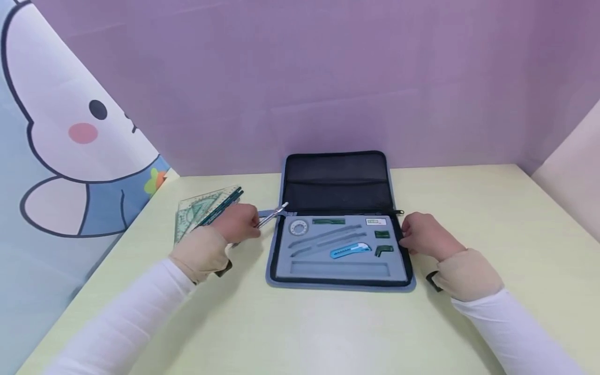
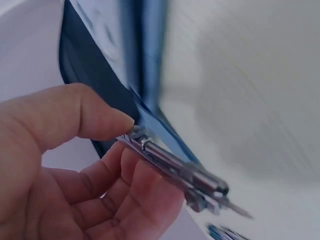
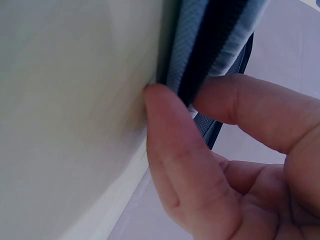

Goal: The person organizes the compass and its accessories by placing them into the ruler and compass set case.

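My left hand (image 1: pixel 238 223) pinches a silver drawing compass (image 1: pixel 273 215) just left of the zip case (image 1: pixel 271 278). Up close in the left wrist view, the compass (image 2: pixel 175 162) lies between thumb and fingers, its metal point angled down to the right. The case lies unfolded, with a black mesh lid and a grey foam tray (image 1: pixel 281 263). At the case's right edge, my right hand (image 1: pixel 433 237) grips the zipped rim (image 3: pixel 182 60) between thumb and finger.
In the foam sit a light-blue utility knife (image 1: pixel 350 250), a white ring-shaped piece (image 1: pixel 298 227), a white eraser-like block (image 1: pixel 376 222) and small dark-green pieces (image 1: pixel 384 250). Clear set squares (image 1: pixel 192 211) and dark-green sticks (image 1: pixel 225 205) lie left of the case. A purple backdrop (image 1: pixel 328 78) stands behind.
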Demonstrator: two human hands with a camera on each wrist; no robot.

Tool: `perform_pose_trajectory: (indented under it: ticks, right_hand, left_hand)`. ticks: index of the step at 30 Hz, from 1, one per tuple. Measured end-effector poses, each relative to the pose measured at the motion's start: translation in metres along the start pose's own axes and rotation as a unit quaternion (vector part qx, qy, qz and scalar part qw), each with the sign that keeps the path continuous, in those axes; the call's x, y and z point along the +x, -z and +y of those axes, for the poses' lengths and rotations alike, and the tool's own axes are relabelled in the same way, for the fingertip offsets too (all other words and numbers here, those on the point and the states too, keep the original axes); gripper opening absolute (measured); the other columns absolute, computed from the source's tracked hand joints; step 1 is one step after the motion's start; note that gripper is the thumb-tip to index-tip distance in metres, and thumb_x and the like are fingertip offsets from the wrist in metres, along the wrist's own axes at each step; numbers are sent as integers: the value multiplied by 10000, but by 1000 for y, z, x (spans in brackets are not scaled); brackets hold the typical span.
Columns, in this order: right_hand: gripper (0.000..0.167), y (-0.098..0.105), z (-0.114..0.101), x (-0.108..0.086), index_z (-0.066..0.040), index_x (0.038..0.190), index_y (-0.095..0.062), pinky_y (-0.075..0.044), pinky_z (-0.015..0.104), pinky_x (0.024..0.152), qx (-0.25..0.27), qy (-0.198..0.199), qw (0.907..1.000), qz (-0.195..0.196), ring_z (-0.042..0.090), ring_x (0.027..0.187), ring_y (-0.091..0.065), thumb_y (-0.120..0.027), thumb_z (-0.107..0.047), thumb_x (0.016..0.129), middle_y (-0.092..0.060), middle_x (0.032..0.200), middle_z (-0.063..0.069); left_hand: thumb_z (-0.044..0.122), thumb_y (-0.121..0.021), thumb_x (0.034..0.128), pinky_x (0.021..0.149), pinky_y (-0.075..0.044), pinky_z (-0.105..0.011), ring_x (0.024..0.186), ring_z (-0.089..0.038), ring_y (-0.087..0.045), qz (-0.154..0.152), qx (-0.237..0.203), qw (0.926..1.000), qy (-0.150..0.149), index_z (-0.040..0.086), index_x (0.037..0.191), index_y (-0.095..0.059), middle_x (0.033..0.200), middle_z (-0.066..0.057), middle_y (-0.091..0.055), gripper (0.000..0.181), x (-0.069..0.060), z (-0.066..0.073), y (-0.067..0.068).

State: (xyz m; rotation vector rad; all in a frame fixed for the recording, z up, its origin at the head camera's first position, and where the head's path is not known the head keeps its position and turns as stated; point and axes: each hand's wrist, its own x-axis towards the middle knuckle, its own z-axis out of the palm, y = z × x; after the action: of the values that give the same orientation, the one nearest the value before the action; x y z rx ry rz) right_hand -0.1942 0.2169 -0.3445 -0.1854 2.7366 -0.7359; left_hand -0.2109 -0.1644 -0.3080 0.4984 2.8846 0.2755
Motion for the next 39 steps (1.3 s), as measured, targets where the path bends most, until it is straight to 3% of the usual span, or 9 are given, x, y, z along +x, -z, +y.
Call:
perform_pose_trajectory:
  ticks: [6, 12, 17, 20, 24, 28, 39]
  right_hand:
    - [229, 0, -1, 1, 146, 974, -538, -532, 295, 594, -23, -173, 9998, -31, 202, 669, -600, -634, 6, 821, -599, 890, 243]
    - [229, 0, 0, 1, 144, 976, -539, -534, 295, 595, 38, -143, 9999, 9, 194, 665, -603, -634, 5, 821, -600, 896, 244]
    - [208, -1, -1, 0, 136, 962, -548, -537, 282, 593, 109, -111, 9999, 37, 182, 661, -603, -631, 10, 819, -606, 888, 231]
    - [211, -1, -2, -1, 134, 972, -542, -539, 284, 603, 139, -144, 9998, 10, 188, 672, -604, -628, 11, 824, -601, 898, 231]
    - [206, 0, -3, -2, 134, 960, -537, -537, 290, 600, 154, -107, 9998, 9, 190, 665, -608, -630, 13, 822, -597, 888, 229]
    - [194, 1, -4, -3, 131, 939, -537, -535, 293, 588, 155, -48, 9999, 22, 190, 654, -606, -635, 16, 818, -598, 868, 224]
    - [187, 0, -4, -3, 129, 941, -537, -536, 283, 584, 178, -108, 9998, 47, 183, 646, -604, -630, 22, 818, -599, 864, 218]
  left_hand:
    - [85, -671, 777, 628, -417, -270, 666, -155, -484, -35, 35, 9985, -540, 47, 820, -618, 709, 3, -542, 78, 12, 38, -4]
    - [63, -658, 792, 584, -368, -244, 645, -146, -451, -234, 0, 9970, -740, 79, 796, -589, 680, 20, -475, 71, 26, 75, -12]
    - [35, -651, 801, 516, -264, -242, 551, -137, -327, -344, 73, 9946, -975, 122, 620, -428, 581, 31, -282, 300, 36, 102, -19]
    - [54, -670, 812, 517, -280, -234, 552, -132, -343, -368, 272, 9933, -1063, 124, 615, -476, 573, 44, -309, 285, 41, 113, -23]
    - [97, -699, 825, 556, -357, -233, 592, -137, -434, -421, 526, 9924, -1033, 99, 737, -641, 618, 43, -480, 105, 46, 122, -26]
    - [106, -707, 821, 575, -389, -243, 609, -145, -471, -436, 644, 9923, -969, 85, 799, -679, 672, 22, -568, 41, 46, 124, -27]
    - [118, -714, 825, 614, -432, -247, 636, -144, -506, -491, 724, 9921, -897, 91, 833, -683, 722, 18, -618, 42, 48, 122, -29]
